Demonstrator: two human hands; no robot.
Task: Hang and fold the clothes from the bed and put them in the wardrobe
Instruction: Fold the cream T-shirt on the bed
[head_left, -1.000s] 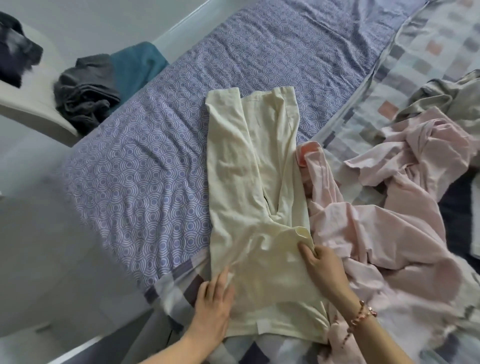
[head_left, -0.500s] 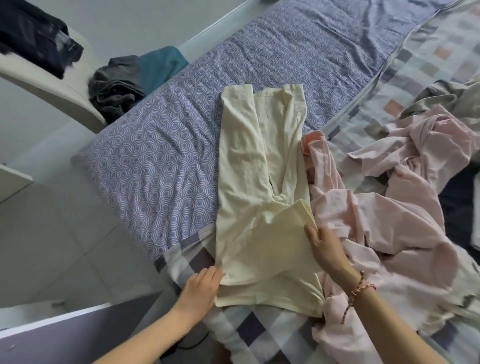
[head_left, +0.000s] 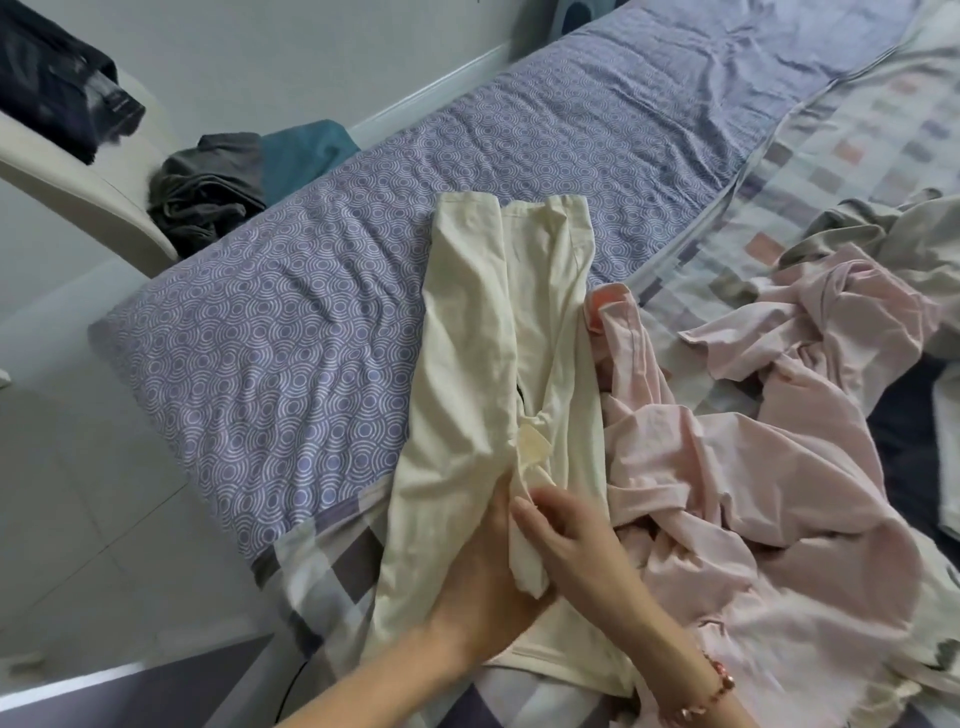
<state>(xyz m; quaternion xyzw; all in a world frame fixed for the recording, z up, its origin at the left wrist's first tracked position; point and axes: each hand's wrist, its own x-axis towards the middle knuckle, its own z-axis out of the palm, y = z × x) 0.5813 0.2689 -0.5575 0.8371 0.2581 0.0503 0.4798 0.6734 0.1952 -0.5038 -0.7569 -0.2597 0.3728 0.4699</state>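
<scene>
My left hand (head_left: 478, 597) lies along the near end of the cream garment (head_left: 467, 364). Its fingers are tucked under a fold, so I cannot tell whether they grip. My right hand (head_left: 566, 535) pinches a bunched fold of the garment between thumb and fingers. The cloth seems light, thin and limp, likely to slump and slide, so I would take it by hems and flat edges, not mid-cloth. It lies lengthwise on the bed (head_left: 291, 364), pale and creased, 2 long panels side by side, touching the pink heap (head_left: 727, 467) on its right.
</scene>
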